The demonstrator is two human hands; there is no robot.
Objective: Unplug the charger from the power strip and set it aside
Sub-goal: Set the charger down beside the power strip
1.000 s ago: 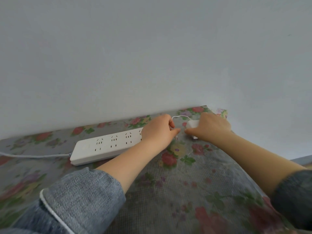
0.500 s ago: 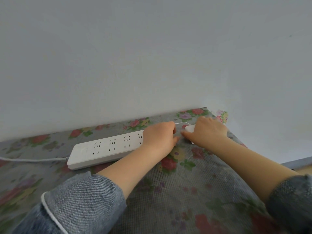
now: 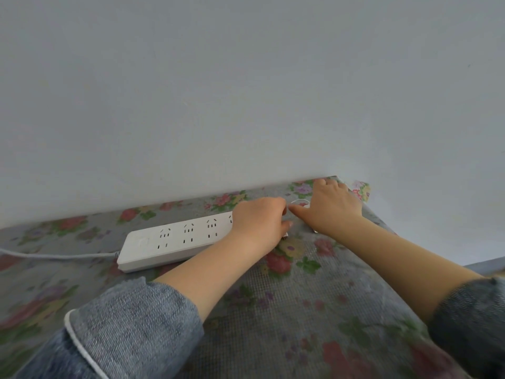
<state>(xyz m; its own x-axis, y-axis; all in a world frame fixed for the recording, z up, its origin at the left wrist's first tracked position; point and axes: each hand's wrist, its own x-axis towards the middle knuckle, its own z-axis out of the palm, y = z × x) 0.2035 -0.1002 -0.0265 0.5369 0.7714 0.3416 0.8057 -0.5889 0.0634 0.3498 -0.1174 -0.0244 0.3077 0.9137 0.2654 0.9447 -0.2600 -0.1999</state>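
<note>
A white power strip (image 3: 175, 240) lies on the flowered tablecloth, its cord running off to the left. My left hand (image 3: 259, 222) rests curled over the strip's right end and hides the last socket. My right hand (image 3: 330, 209) lies just right of it, near the wall, palm down over the white charger, which is almost fully hidden. Only a thin loop of the charger's white cable (image 3: 299, 200) shows between the two hands. The visible sockets on the strip have nothing plugged in.
The table (image 3: 300, 310) is covered with a grey flowered cloth and stands against a plain white wall. Its right edge drops off close behind my right hand. Both my forearms in grey-blue sleeves cross the near part of the table.
My right hand has slid with the charger a little right and back toward the wall, away from the strip's end. My left hand has stayed on the strip.
</note>
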